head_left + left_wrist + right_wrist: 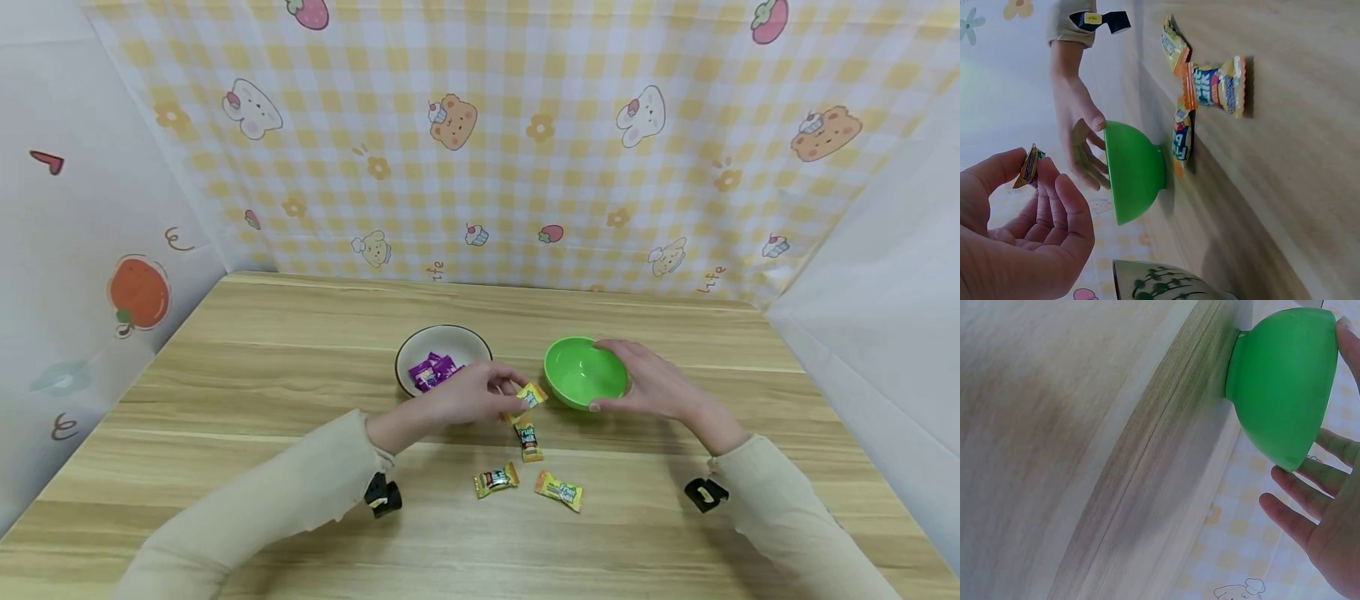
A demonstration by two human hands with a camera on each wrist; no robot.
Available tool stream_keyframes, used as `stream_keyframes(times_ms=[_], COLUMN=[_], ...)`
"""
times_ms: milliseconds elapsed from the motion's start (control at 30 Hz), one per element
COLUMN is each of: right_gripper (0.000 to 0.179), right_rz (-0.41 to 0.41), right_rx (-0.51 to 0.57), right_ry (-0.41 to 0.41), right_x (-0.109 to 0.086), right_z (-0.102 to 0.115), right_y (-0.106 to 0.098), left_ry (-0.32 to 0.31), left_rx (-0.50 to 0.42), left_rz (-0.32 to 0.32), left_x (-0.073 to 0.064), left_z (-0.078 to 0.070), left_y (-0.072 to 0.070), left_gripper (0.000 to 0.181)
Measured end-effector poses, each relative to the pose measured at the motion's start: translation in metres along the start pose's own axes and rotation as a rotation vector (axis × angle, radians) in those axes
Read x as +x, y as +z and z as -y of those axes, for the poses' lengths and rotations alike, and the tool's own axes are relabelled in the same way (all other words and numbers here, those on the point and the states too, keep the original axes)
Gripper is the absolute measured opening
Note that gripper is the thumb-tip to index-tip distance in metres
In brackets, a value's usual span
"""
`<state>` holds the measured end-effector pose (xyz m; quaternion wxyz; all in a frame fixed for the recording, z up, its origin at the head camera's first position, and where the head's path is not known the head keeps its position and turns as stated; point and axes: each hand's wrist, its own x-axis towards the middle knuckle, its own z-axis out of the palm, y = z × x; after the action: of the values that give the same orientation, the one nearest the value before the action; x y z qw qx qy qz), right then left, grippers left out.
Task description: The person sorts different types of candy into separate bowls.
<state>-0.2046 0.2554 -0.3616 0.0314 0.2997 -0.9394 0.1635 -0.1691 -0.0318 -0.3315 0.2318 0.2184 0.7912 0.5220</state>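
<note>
My left hand [471,393] pinches a yellow-wrapped candy [1029,167] between thumb and fingertips, above the table just left of the green bowl [583,375]. The bowl stands upright, and its inside looks bare in the head view. From the right side my right hand [656,383] holds this bowl by its rim, thumb on the near side and fingers spread round the far side. Three more yellow candies lie on the table: one [528,442] just below the left hand, another [496,480] lower left, the third [559,491] lower right.
Partly behind the left hand is a cream bowl [442,337] with a dark rim, holding several purple-wrapped candies [431,372]. Its outside shows a green leaf pattern in the left wrist view. A checked yellow curtain [495,192] hangs behind the wooden table [300,333].
</note>
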Motion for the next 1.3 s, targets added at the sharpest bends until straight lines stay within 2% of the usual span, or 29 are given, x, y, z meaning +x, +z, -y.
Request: stream_keyframes(times_ms=[133, 267, 700, 833, 1067, 1300], right_gripper=[0.092, 0.091, 0.09, 0.089, 0.088, 0.088], right_rz=[0.0, 0.001, 0.012, 0.009, 0.017, 0.02], right_rx=[-0.002, -0.002, 0.007, 0.004, 0.005, 0.013], right_ry=[0.0, -0.003, 0.011, 0.008, 0.006, -0.007], right_x=[0.0, 0.0, -0.001, -0.001, -0.002, -0.001], right_z=[0.0, 0.0, 0.001, 0.001, 0.001, 0.001], right_y=[0.0, 0.0, -0.001, 0.0, -0.001, -0.002], left_ry=[-0.015, -0.003, 0.009, 0.012, -0.023, -0.049], left_rx=[-0.013, -0.024, -0.014, 0.013, 0.023, -0.018], left_rz=[-0.028, -0.045, -0.053, -0.079, -0.1, -0.118], left_x=[0.006, 0.016, 0.049, 0.058, 0.072, 0.085], left_z=[-0.008, -0.01, -0.015, -0.016, -0.021, -0.018], left_y=[-0.001, -0.001, 0.005, 0.009, 0.02, 0.029], left_gripper=[0.028, 0.028, 0.031, 0.031, 0.032, 0.034])
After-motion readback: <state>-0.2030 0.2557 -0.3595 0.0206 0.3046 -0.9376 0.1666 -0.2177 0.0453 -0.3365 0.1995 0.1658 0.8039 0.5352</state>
